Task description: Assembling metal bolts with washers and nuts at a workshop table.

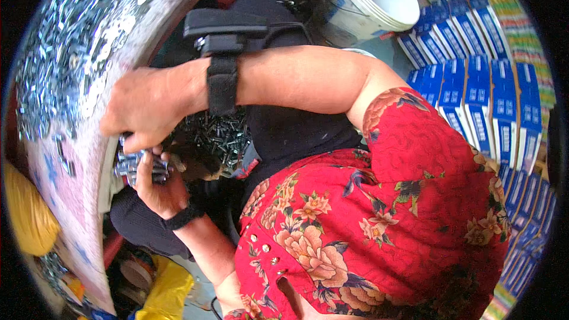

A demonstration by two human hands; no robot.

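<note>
- The left hand [163, 186], on the near side, is curled, its thumb laid over a clutch of short, shiny silver metal pieces [128, 166].
- The right hand [145, 101], just beyond it, is bent down with fingers curled close to that clutch; whether its fingertips grip a piece cannot be told.
- Both hands are just beside the rim of a whitish work surface [83, 201] with pink and blue marks, at the left.
- Work looks well short of finished: a broad heap of loose silver metal pieces [71, 41] covers the surface's far left, and a few stray silver pieces [65, 157] lie apart from it, nearer.
- A clutch is already gathered in the left hand; a second pile of dark, glinting metal pieces [225, 136] lies below the right forearm. Whether those are finished or waiting cannot be told.
</note>
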